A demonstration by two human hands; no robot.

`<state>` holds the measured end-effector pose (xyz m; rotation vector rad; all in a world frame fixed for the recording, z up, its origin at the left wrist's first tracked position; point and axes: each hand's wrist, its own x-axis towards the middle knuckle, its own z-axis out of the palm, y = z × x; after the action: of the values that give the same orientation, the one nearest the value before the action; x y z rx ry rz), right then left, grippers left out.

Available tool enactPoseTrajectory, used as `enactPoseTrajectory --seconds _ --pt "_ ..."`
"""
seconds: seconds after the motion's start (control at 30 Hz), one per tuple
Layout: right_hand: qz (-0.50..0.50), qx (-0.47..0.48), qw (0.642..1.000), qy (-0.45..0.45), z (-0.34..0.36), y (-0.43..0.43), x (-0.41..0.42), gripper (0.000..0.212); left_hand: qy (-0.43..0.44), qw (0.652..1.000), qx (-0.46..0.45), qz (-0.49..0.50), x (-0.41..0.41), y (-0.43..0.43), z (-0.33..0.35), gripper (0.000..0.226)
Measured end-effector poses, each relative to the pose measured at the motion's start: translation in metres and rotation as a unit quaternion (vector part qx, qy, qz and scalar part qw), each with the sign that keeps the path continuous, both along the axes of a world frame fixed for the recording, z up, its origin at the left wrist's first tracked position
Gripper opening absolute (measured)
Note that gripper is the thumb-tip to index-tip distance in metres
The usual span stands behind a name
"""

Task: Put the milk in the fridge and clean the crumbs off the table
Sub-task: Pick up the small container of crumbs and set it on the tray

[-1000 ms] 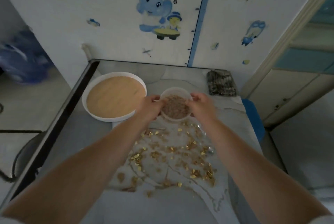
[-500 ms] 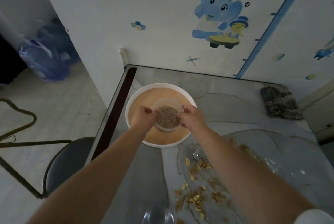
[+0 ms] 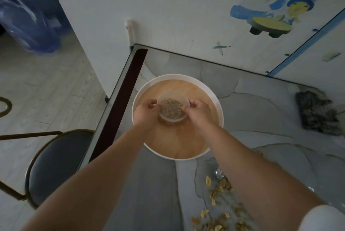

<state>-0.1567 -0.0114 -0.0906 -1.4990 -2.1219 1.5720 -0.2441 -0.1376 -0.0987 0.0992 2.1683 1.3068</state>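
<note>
- Head view: a small round bowl (image 3: 172,108) of thin, cloudy plastic holds a brown, grainy filling with a few paler flakes in it
- The left hand (image 3: 144,113) pinches its left rim and the right hand (image 3: 199,112) its right rim, the fingers of both curled and clamped on the plastic
- The bowl sits upright, mouth up, over the far middle of a round tray (image 3: 221,117) with a smooth white rim and a pale wood-grain floor; whether it touches the wood cannot be told
- Being round, the bowl has no long axis
- The tray lies on the far left part of a table (image 3: 261,111) with a glossy grey top veined like marble and a dark edge strip on its left side
- Crumbs (image 3: 220,189), yellow and tan flakes, lie scattered on the near right of the table, their band running near to far beside the right forearm
- A dark, mottled, nubby cloth (image 3: 315,113) lies at the far right
- The white wall behind bears a blue cartoon elephant sticker (image 3: 270,3)
- To the left, a round dark-seated chair (image 3: 54,163) with a metal frame stands on pale tiled floor, and a blue plastic bag (image 3: 24,21) lies far left
</note>
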Motion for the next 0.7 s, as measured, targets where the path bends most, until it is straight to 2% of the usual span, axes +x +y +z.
enactPoseTrajectory --seconds 0.23,0.5,0.7 --pt "0.009 0.039 0.999 0.013 -0.005 0.014 -0.032 0.041 0.037 0.999 0.004 -0.022 -0.019 0.017 -0.005 0.038" --pt "0.03 0.042 0.999 0.013 0.001 0.03 -0.05 0.031 0.06 0.998 0.019 0.007 -0.016 0.028 -0.004 0.041" --pt "0.021 0.019 1.0 0.013 0.009 0.025 -0.04 0.05 0.063 0.997 -0.015 0.033 -0.011 0.026 0.009 0.051"
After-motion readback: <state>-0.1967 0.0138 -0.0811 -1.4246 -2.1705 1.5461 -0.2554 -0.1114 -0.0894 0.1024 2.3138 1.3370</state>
